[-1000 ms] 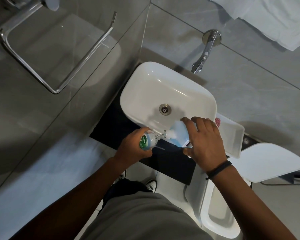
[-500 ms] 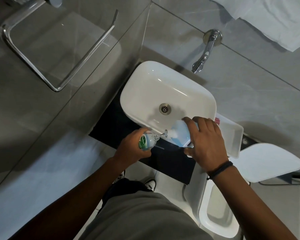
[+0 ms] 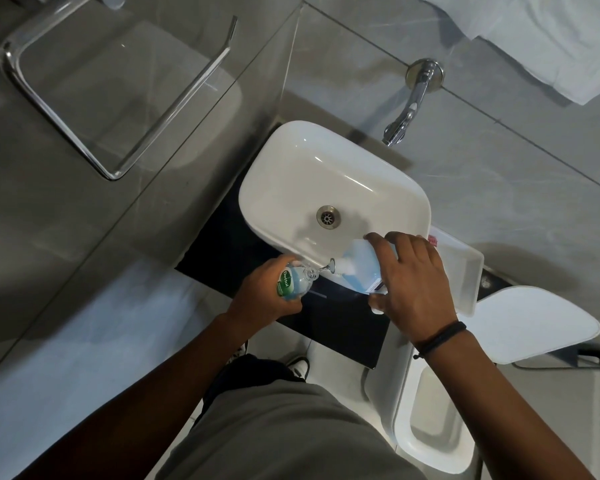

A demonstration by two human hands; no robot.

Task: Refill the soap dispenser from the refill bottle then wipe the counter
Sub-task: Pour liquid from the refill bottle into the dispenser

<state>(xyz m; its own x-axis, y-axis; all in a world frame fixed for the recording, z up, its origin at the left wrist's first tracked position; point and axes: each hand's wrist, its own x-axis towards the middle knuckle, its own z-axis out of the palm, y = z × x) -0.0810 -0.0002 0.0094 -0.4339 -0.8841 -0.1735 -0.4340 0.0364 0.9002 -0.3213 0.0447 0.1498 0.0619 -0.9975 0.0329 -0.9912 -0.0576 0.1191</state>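
My left hand (image 3: 262, 296) grips a small clear soap dispenser (image 3: 293, 280) with a green Dettol label and blue liquid inside, its open neck pointing right. My right hand (image 3: 413, 285) grips the larger refill bottle (image 3: 359, 266), pale blue, tipped on its side with its mouth toward the dispenser's neck. The two openings meet over the front rim of the white basin (image 3: 291, 188). Below them lies the black counter (image 3: 340, 323). Most of the refill bottle is hidden under my right hand.
A chrome tap (image 3: 409, 112) juts from the tiled wall above the basin. A white tray (image 3: 465, 271) sits right of the basin. A toilet (image 3: 433, 424) with raised lid (image 3: 530, 323) stands at right. White towels (image 3: 548, 39) hang at top right, and a chrome rail (image 3: 118, 98) is at upper left.
Both hands and the two bottles hold nearly the same position over the basin's front rim; only the view has shifted slightly.
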